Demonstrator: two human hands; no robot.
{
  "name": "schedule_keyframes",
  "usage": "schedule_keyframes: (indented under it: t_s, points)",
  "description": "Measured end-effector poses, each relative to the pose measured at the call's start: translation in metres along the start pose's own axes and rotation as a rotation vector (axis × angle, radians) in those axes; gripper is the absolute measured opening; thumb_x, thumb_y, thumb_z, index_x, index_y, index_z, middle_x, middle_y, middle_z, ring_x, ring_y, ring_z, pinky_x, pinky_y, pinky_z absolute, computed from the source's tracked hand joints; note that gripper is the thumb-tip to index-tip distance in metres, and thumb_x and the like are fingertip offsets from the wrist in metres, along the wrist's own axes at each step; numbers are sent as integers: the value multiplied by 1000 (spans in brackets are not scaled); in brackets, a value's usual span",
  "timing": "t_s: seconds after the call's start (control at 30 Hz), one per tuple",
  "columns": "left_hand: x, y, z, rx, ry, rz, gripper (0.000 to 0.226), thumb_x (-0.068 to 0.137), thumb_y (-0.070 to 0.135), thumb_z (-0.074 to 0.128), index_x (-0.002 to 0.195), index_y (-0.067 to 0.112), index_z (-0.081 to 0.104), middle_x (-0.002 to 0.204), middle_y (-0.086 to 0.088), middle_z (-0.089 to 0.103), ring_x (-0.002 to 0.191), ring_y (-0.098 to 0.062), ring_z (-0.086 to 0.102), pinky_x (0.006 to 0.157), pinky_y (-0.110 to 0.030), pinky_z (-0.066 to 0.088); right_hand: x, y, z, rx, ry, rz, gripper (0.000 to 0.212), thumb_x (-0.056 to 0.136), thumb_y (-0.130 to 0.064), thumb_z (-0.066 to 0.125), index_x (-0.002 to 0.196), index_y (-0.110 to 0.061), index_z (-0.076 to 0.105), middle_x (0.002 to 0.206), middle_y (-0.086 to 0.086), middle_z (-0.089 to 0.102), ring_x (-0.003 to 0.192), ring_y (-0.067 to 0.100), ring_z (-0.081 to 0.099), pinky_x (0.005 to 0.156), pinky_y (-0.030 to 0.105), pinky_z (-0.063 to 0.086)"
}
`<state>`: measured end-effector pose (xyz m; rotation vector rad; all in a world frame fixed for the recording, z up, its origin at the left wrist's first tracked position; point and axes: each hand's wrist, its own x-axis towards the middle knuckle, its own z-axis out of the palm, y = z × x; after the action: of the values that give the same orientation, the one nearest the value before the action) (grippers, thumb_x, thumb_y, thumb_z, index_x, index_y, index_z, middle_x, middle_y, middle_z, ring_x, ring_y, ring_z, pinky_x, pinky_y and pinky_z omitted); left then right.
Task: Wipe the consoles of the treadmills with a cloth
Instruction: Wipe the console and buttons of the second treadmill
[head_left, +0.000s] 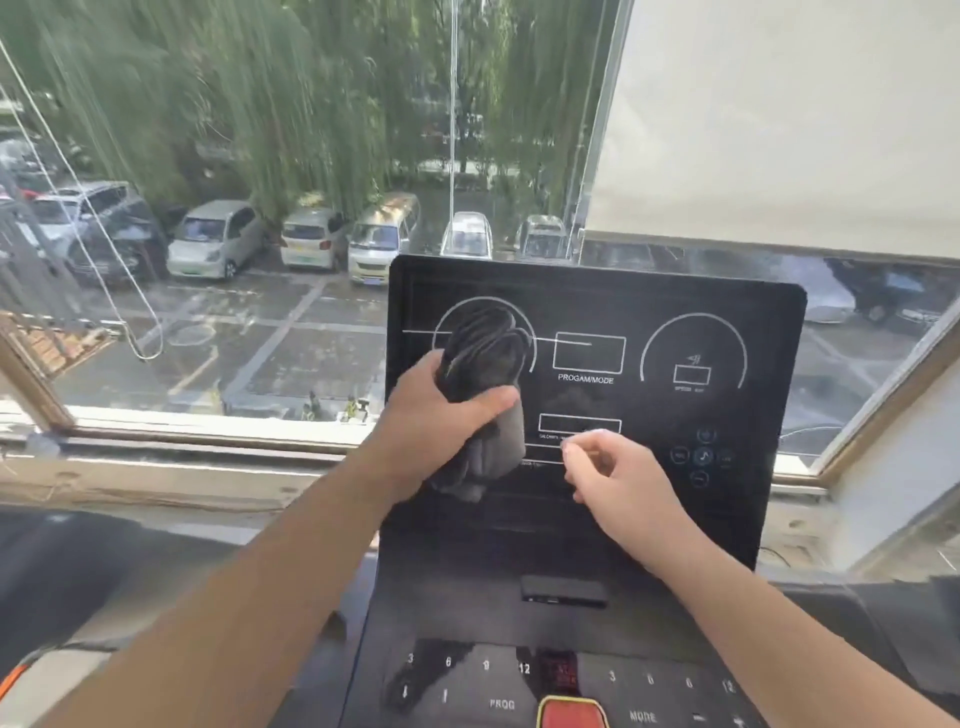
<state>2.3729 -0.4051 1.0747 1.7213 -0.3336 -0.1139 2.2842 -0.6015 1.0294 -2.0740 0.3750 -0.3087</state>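
A black treadmill console (675, 312) stands upright in front of me, with white dial outlines and a "PROGAM/MODE" box printed on it. My left hand (441, 415) grips a bunched dark grey cloth (485, 353) and holds it against the console's left dial; the cloth's tail hangs down below my fist. My right hand (618, 478) hovers at the console's lower middle with thumb and forefinger pinched together, and nothing visible sits between them.
Below the screen lies a lower panel (457, 675) with number keys, PROG and MODE labels and a red stop button (571, 714). Behind the console is a large window (260, 208) over a car park, with a pale roller blind (779, 119) at the upper right.
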Motion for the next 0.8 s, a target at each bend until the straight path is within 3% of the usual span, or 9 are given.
schedule_keyframes:
  t_s: [0.07, 0.13, 0.27, 0.37, 0.47, 0.53, 0.6, 0.73, 0.8]
  points:
    - [29, 24, -8, 106, 11, 114, 32, 83, 27, 85, 108, 21, 66, 95, 9, 74, 86, -1, 70, 74, -12, 54, 23, -21, -7, -78, 67, -169, 10, 98, -22, 66, 99, -30, 73, 92, -7, 71, 86, 13, 68, 82, 31, 53]
    - [62, 39, -19, 329, 122, 256, 25, 87, 27, 81, 104, 22, 63, 93, 12, 67, 85, -5, 64, 70, -6, 45, 44, -42, -17, -288, 198, -355, 25, 97, -24, 68, 122, -23, 71, 123, -7, 60, 118, 14, 57, 96, 25, 43]
    - [116, 39, -43, 981, 511, 410, 38, 86, 23, 72, 124, 23, 65, 119, -5, 51, 112, -31, 50, 92, -42, 41, 89, -83, -38, -609, 212, -483, 52, 103, -36, 56, 153, -23, 48, 163, -1, 33, 155, 20, 22, 124, 38, 23]
    - [120, 20, -36, 930, 632, 424, 51, 84, 18, 67, 133, 29, 58, 119, -10, 47, 107, -35, 48, 90, -49, 44, 124, -86, -47, -792, 136, -409, 57, 109, -41, 36, 163, -25, 31, 173, -1, 23, 161, 20, 11, 132, 43, 6]
    - [110, -22, -13, 812, 683, 443, 54, 81, 12, 62, 133, 25, 53, 113, -14, 49, 94, -37, 51, 75, -50, 52, 137, -71, -52, -770, 166, -415, 54, 108, -39, 32, 160, -28, 39, 166, -4, 41, 157, 17, 27, 131, 41, 8]
    - [100, -49, 2, 816, 714, 438, 56, 78, 10, 63, 131, 23, 52, 109, -15, 49, 88, -35, 49, 69, -47, 49, 138, -63, -50, -746, 173, -427, 55, 107, -40, 32, 161, -31, 38, 168, -8, 36, 158, 14, 22, 131, 38, 1]
    - [87, -69, 16, 880, 696, 483, 64, 71, 5, 69, 130, 23, 52, 106, -13, 51, 85, -34, 48, 67, -43, 45, 141, -59, -49, -742, 154, -425, 54, 109, -38, 34, 163, -34, 33, 171, -12, 27, 160, 10, 14, 131, 35, -5]
    - [67, -89, 23, 1070, 354, 775, 75, 59, 6, 83, 127, 28, 57, 106, -6, 52, 82, -35, 54, 66, -43, 47, 141, -55, -68, -728, 44, -480, 56, 110, -36, 35, 164, -37, 27, 173, -16, 16, 160, 2, 5, 131, 34, -2]
    - [79, -77, 6, 1128, 313, 825, 74, 60, 5, 83, 126, 28, 58, 106, -7, 53, 83, -35, 53, 68, -44, 47, 137, -46, -86, -677, 97, -505, 55, 109, -35, 39, 164, -35, 31, 173, -12, 17, 160, 7, 8, 132, 35, 3]
